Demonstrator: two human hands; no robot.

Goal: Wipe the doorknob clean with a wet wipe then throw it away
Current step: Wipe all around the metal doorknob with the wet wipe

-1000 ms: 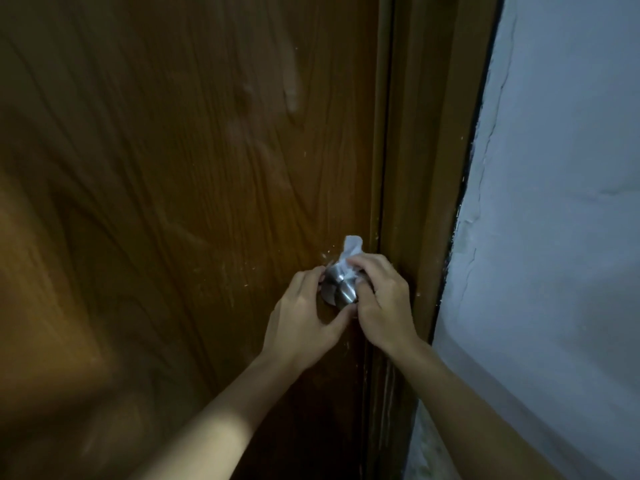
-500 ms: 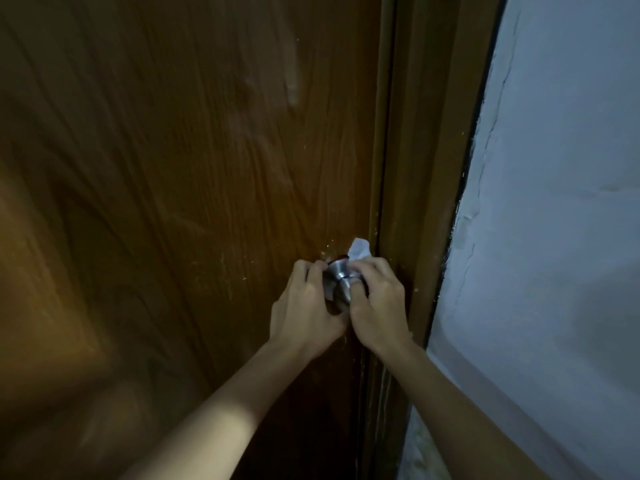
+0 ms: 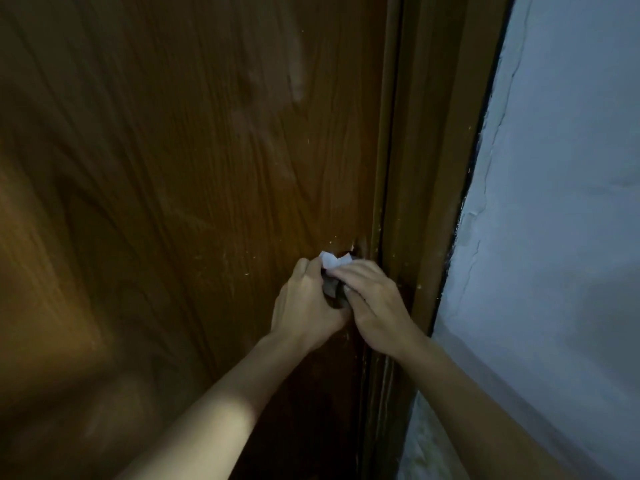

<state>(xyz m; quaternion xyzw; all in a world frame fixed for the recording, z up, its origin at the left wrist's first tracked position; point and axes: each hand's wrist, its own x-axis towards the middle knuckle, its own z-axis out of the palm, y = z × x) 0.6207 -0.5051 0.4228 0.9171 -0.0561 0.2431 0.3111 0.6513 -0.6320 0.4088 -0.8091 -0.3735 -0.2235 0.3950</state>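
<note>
Head view. Both hands are working at the doorknob (image 3: 333, 289), which is sitting low on the wooden door (image 3: 194, 161), close against the door's right edge and the door frame (image 3: 426, 188). Only a dark sliver of the knob is showing between the two hands; the rest is being covered by them.

The left hand (image 3: 304, 306) is curling round the knob from the left side, its grip wrapping the knob's body. The right hand (image 3: 375, 306) is coming in from the right, its fingers (image 3: 349, 271) bending over the top of the knob and pinching the wet wipe (image 3: 333, 261) against it. The wipe is showing as a small white crumpled tuft peeking above the knuckles, at the knob's upper face, between the two hands.

Key relation: the wipe is lying directly under the right hand's fingertips, on top of the knob, so the right hand is the nearer one for carrying on the wiping; the left hand appears to be steadying the knob. The knob's axis is pointing out of the door toward the camera, so any rubbing would probably be running around that axis.

The pale wall (image 3: 554, 237) is lying to the right of the frame. No bin is in view.
</note>
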